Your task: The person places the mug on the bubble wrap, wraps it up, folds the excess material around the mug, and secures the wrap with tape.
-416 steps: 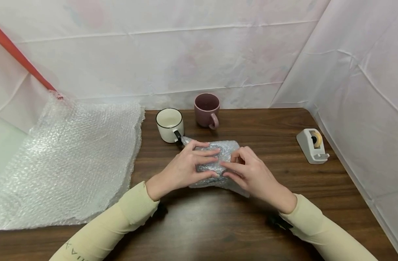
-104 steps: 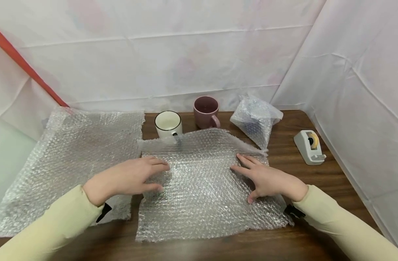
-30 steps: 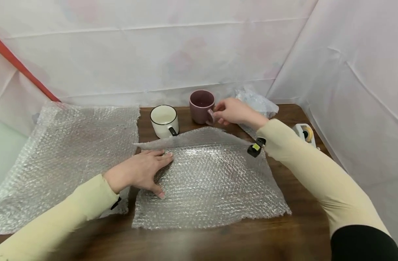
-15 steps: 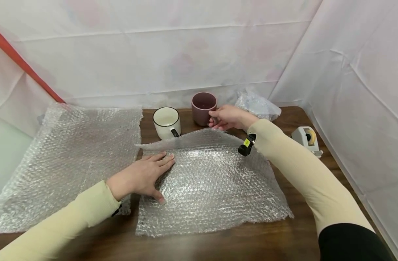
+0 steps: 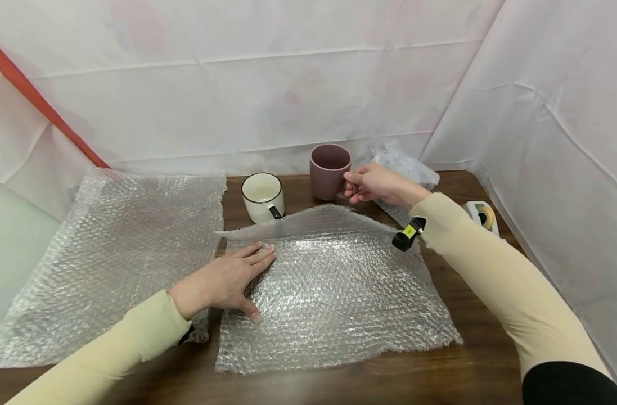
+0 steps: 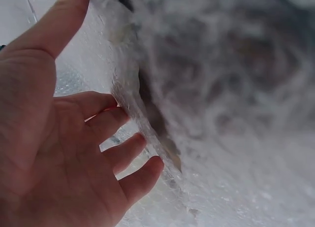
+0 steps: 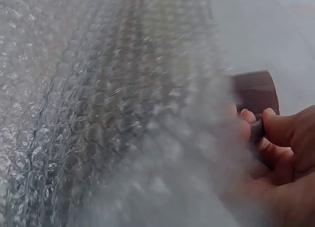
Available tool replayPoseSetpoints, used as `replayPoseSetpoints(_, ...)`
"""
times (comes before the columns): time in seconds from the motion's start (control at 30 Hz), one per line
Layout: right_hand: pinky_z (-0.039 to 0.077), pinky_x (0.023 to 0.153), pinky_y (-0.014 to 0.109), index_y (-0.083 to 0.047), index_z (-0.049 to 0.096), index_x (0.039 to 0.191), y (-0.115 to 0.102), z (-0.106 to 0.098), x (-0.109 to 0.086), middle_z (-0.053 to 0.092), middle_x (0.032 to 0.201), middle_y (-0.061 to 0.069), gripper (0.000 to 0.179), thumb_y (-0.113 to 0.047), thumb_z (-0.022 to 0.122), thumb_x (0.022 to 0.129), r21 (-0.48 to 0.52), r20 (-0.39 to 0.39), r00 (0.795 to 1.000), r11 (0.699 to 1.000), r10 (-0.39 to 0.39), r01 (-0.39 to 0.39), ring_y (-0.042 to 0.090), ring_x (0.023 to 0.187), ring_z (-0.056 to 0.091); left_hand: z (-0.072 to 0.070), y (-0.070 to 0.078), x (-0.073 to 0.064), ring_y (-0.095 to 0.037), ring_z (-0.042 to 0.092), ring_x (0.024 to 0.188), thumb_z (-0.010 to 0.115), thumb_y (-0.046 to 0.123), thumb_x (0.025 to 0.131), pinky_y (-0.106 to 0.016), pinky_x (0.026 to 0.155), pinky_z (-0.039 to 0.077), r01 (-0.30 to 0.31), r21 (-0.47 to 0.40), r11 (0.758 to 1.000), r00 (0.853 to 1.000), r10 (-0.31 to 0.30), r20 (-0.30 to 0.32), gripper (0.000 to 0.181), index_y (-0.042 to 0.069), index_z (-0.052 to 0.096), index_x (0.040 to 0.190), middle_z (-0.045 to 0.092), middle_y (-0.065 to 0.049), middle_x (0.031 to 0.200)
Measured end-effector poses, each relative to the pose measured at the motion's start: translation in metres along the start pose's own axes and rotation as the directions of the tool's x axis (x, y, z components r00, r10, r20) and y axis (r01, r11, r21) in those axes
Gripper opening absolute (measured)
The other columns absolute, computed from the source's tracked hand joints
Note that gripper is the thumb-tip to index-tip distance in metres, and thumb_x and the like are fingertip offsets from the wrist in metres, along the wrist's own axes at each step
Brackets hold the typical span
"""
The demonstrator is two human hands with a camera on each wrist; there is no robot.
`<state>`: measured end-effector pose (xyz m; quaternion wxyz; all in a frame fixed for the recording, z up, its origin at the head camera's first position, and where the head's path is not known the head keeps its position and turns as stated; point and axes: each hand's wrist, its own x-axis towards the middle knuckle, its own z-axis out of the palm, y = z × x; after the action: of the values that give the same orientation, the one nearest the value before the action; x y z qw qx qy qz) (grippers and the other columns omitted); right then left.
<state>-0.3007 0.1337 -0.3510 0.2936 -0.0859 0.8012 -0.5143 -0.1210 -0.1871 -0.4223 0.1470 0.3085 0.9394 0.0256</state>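
Observation:
My right hand (image 5: pixel 376 183) grips the handle of a mauve mug (image 5: pixel 328 177) at the back of the table; in the right wrist view the thumb and fingers close around the mug's handle (image 7: pixel 257 129). My left hand (image 5: pixel 229 281) lies with spread, straight fingers on the left edge of a bubble wrap sheet (image 5: pixel 338 292) in front of me. The left wrist view shows the fingertips (image 6: pixel 147 175) against that sheet's edge. The sheet's far edge curls up in front of a white enamel mug (image 5: pixel 262 197) with a black rim and black handle.
A larger stack of bubble wrap (image 5: pixel 126 259) covers the left of the table. At the back right sits a bubble-wrapped bundle (image 5: pixel 406 169), partly behind my right hand. A white tape dispenser (image 5: pixel 482 216) stands at the right, partly hidden by the sleeve. White sheeting (image 5: pixel 268 90) hangs behind.
A wrapped bundle went to the back right and a bubble wrap sheet was laid out. My right hand reached to the mauve mug, took its handle and shifted it slightly right. My left hand stayed.

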Motion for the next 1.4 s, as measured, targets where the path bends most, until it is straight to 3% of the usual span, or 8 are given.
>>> replayPoseSetpoints(0.2,0.052,0.064,0.023,0.005,0.059,0.105,-0.012,-0.006,-0.035,0.062,0.091,0.01,0.035,-0.026,0.043,0.108,-0.073,-0.003,0.996,0.993,-0.088,0.088,0.015,0.072,0.065,-0.003,-0.002,0.0,-0.036,0.017,0.149,0.077,0.072,0.058,-0.058,0.111,0.03,-0.001,-0.009,1.0,1.0,0.001,0.002,0.129,0.006,0.028,0.157,0.021,-0.009,0.163)
replayPoseSetpoints(0.43,0.055,0.069,0.031,0.007,0.062,0.1,-0.02,0.0,-0.086,0.064,0.096,0.019,0.034,-0.022,0.045,0.108,-0.145,0.083,0.977,0.967,-0.197,0.208,0.022,0.076,0.067,-0.009,-0.004,-0.002,-0.037,0.014,0.149,0.078,0.065,0.067,-0.057,0.112,0.028,-0.018,-0.076,0.997,0.998,0.022,0.053,0.12,0.006,0.027,0.157,0.02,-0.009,0.164)
replayPoseSetpoints(0.7,0.058,0.073,0.036,0.003,0.066,0.099,-0.015,0.015,-0.132,0.067,0.094,0.015,0.029,-0.018,0.047,0.107,-0.236,0.14,0.965,0.939,-0.221,0.249,0.032,0.079,0.068,-0.011,-0.002,-0.003,-0.038,0.018,0.148,0.079,0.066,0.068,-0.057,0.113,0.028,-0.041,-0.03,0.999,0.999,0.042,0.028,0.119,0.005,0.029,0.156,0.022,-0.01,0.163)
replayPoseSetpoints(1.1,0.059,0.067,0.038,-0.003,0.069,0.09,0.035,0.04,-0.134,0.07,0.089,0.013,0.027,-0.015,0.051,0.105,-0.275,0.228,0.947,0.918,-0.226,0.285,0.026,0.072,0.07,-0.008,-0.003,-0.001,-0.037,0.019,0.148,0.079,0.066,0.065,-0.056,0.113,0.027,-0.044,-0.01,0.999,0.999,0.044,-0.001,0.119,0.006,0.03,0.156,0.023,-0.009,0.163)
replayPoseSetpoints(1.4,0.059,0.066,0.042,-0.004,0.07,0.091,0.061,0.052,-0.126,0.071,0.09,0.015,0.025,-0.017,0.053,0.105,-0.255,0.264,0.946,0.933,-0.185,0.254,0.024,0.07,0.07,-0.008,-0.006,-0.002,-0.037,0.02,0.148,0.08,0.064,0.065,-0.057,0.113,0.027,-0.053,-0.009,0.999,0.998,0.053,-0.02,0.119,0.007,0.03,0.156,0.023,-0.008,0.163)
